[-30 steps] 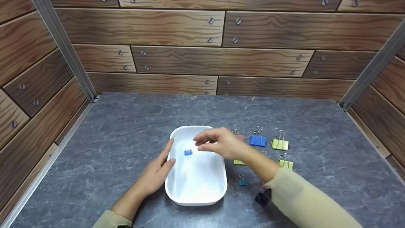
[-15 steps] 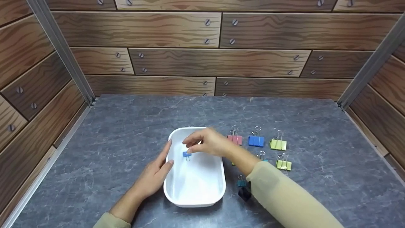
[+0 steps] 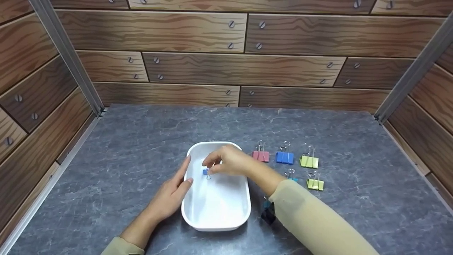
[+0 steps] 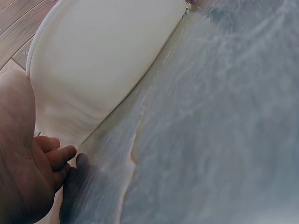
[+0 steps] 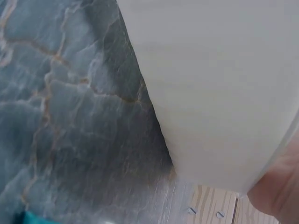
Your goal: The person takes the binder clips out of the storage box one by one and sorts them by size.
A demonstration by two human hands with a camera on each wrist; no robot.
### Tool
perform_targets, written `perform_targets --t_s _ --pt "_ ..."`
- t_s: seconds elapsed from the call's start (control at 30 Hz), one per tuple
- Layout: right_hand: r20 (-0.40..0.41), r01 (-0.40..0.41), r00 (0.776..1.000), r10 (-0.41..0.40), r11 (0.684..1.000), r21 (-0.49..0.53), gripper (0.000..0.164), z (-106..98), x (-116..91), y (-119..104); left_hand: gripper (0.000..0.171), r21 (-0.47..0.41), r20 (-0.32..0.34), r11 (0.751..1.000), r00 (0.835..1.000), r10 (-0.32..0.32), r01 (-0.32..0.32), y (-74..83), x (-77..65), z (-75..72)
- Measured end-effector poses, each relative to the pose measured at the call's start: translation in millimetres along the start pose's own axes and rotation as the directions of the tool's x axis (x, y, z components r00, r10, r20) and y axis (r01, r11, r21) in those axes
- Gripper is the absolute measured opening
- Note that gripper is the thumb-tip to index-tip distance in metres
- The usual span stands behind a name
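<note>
A white rectangular tray (image 3: 216, 227) stands on the grey marbled table. My left hand (image 3: 166, 198) holds its left side, thumb over the rim and index finger along it. In the left wrist view, the other fingers (image 4: 58, 158) of that hand are bent beside the tray's outer wall. A small blue binder clip (image 3: 205, 172) lies inside the tray with its wire handles toward me. My right hand (image 3: 228, 161) reaches in over the right rim, loosely bent, thumb and index finger apart. Its thumb tip is right at the clip and covers part of it.
To the tray's right lie larger binder clips: a pink one (image 3: 261, 157), a blue one (image 3: 285, 158), and yellow-green ones (image 3: 309, 162). Teal clips (image 3: 266, 203) are partly covered by my right arm. A wood-patterned wall (image 3: 198, 67) rises behind the table.
My right hand has moved left and down to the small blue clip, covering part of it. The clip and tray keep their places, and my left hand stays on the tray.
</note>
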State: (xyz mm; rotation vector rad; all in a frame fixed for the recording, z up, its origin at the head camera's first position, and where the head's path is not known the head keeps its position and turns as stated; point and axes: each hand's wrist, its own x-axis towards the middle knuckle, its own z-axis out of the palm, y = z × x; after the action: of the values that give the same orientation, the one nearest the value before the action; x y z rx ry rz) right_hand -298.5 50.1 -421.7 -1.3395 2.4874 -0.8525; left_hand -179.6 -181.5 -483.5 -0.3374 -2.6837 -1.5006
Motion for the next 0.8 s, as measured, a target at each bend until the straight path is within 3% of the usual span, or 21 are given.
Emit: perform_targets --t_s 0.2,0.6,0.8 --pt "0.018 -0.012 1.0 0.013 0.998 -0.063 0.023 3.5 3.0 -0.7 0.063 -0.018 0.0 1.0 1.0 -0.003 0.003 0.7 1.1 1.4" --pt "0.026 -0.04 0.999 0.042 0.997 -0.065 0.018 8.5 4.8 -0.5 0.062 -0.004 -0.015 1.0 1.0 0.004 -0.004 1.1 0.0 0.2" --pt "-0.009 -0.06 0.998 0.06 0.995 -0.074 0.011 8.7 4.0 -1.0 0.063 -0.013 -0.006 1.0 1.0 -0.013 0.012 0.3 0.5 0.5"
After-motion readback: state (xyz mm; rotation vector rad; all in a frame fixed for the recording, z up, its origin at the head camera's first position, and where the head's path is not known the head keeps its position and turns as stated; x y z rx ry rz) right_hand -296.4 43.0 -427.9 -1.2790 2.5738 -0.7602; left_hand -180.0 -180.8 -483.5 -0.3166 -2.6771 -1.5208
